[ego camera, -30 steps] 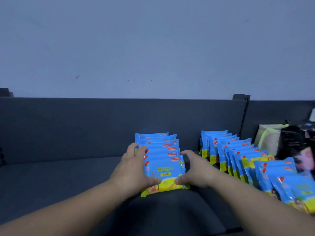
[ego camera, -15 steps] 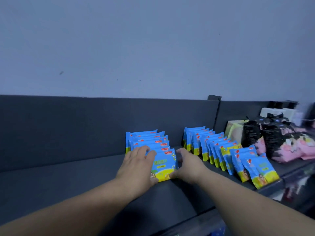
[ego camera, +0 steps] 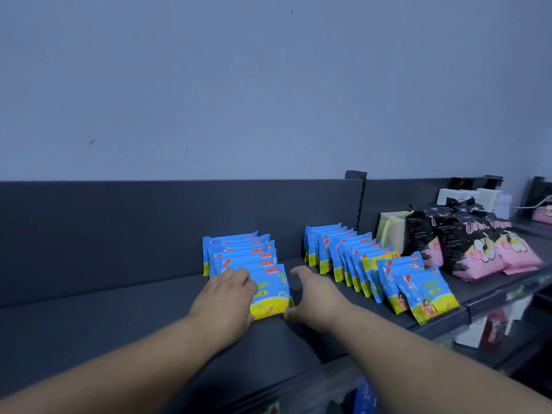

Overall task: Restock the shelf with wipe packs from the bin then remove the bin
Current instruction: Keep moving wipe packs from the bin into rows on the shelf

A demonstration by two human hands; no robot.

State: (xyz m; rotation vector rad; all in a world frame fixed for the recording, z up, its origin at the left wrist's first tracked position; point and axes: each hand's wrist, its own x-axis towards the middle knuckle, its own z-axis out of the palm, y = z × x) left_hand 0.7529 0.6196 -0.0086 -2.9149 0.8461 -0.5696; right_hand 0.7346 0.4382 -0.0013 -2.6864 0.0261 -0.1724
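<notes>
Two rows of blue and yellow wipe packs stand on the dark grey shelf point(ego camera: 119, 318). The left row point(ego camera: 239, 249) ends in a front wipe pack point(ego camera: 270, 294) that leans back. My left hand point(ego camera: 227, 297) holds this front pack by its left side, fingers over its top edge and thumb at its bottom edge. My right hand point(ego camera: 313, 291) is just right of the pack, fingers loosely curled and holding nothing, thumb near the pack's lower right corner. The right row point(ego camera: 352, 255) fans forward toward the shelf edge. No bin shows.
Right of the wipe rows stand a pale green pack point(ego camera: 391, 231) and black and pink bags point(ego camera: 466, 249), with white boxes point(ego camera: 469, 198) behind them. The shelf's back panel point(ego camera: 149, 222) rises behind the rows. The shelf's front edge point(ego camera: 448, 319) runs diagonally at lower right.
My right hand has come off the front pack's right side and sits slightly apart from it. The left hand stays on the pack. The view has swung left, showing more of the shelf's right end.
</notes>
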